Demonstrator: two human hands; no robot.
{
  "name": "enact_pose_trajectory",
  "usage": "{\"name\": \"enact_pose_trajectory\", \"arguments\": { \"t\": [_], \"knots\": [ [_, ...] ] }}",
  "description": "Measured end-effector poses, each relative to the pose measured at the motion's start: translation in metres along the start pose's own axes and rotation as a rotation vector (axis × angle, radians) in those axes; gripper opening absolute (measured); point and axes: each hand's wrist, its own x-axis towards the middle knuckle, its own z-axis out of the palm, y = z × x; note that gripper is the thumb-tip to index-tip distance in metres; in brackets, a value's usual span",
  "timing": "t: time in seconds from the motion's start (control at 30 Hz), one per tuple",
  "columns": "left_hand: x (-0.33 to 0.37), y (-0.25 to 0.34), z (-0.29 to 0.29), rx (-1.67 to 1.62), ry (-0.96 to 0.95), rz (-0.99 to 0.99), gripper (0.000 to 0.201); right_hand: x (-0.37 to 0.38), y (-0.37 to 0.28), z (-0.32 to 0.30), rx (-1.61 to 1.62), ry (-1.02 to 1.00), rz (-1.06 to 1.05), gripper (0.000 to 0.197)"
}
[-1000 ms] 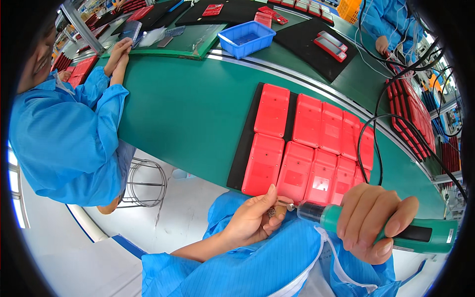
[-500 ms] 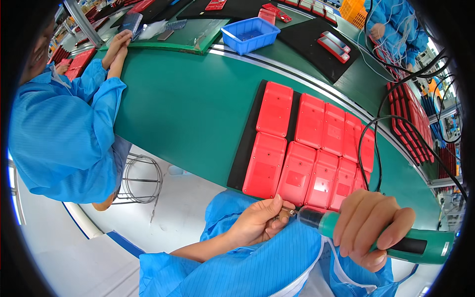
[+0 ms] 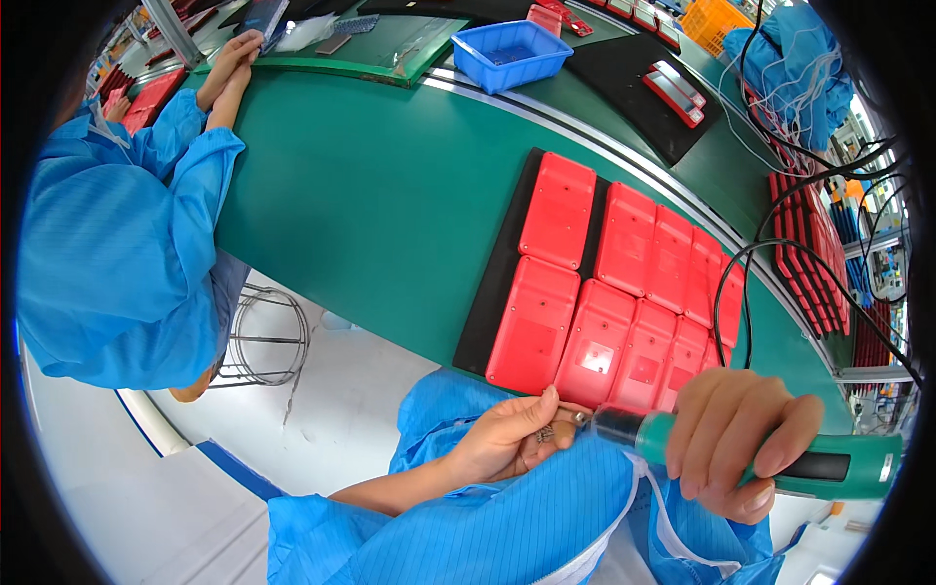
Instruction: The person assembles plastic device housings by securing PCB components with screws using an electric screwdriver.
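Observation:
My right hand (image 3: 738, 441) is wrapped round a green electric screwdriver (image 3: 846, 464) with a dark nose, lying level and pointing left. Its tip meets the fingers of my left hand (image 3: 515, 429). Curled fingers of that left hand cup several small metal screws (image 3: 546, 433), and thumb and forefinger are at the driver's tip. Which screw sits on the bit is too small to tell. Just beyond both hands, red plastic housings (image 3: 532, 322) lie in two rows on a black mat (image 3: 480, 331), with small holes in their faces.
A blue bin (image 3: 512, 58) stands across the metal rail, near a black mat with red-framed parts (image 3: 675, 93). Black cables (image 3: 749, 292) hang over the right end of the housings. At left a co-worker in blue (image 3: 122, 253) handles a part; a wire stool (image 3: 268, 336) stands below.
The view has shifted slightly, so the bench items sit a little further right. My hands keep their hold and the screwdriver's tip stays at my left fingers.

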Motion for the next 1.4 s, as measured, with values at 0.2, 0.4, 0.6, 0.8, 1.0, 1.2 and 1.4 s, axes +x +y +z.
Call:
{"name": "enact_pose_trajectory", "arguments": {
  "t": [0.2, 0.4, 0.6, 0.8, 1.0, 1.2, 1.4],
  "knots": [
    [-0.005, 0.005, 0.000, -0.082, 0.156, -0.099, 0.051, 0.007, 0.001, -0.007, -0.043, -0.047, 0.041, 0.022],
    [-0.005, 0.004, -0.011, -0.162, 0.290, -0.108, 0.053, 0.011, 0.022, -0.001, -0.228, -0.021, 0.048, 0.023],
    [-0.006, 0.002, -0.015, -0.187, 0.241, -0.039, 0.050, 0.015, 0.028, -0.006, -0.176, -0.103, 0.063, 0.023],
    [-0.006, 0.007, -0.010, -0.148, 0.307, -0.087, 0.052, 0.015, 0.033, 0.000, -0.259, -0.066, 0.067, 0.023],
    [-0.006, 0.007, -0.012, -0.097, 0.335, -0.098, 0.054, 0.020, 0.036, -0.001, -0.272, -0.137, 0.068, 0.024],
    [-0.005, 0.006, -0.013, -0.072, 0.315, -0.111, 0.054, 0.022, 0.033, -0.003, -0.293, -0.230, 0.085, 0.023],
    [-0.005, 0.005, -0.017, -0.077, 0.287, -0.101, 0.054, 0.029, 0.032, -0.004, -0.286, -0.335, 0.135, 0.023]
  ]
}}
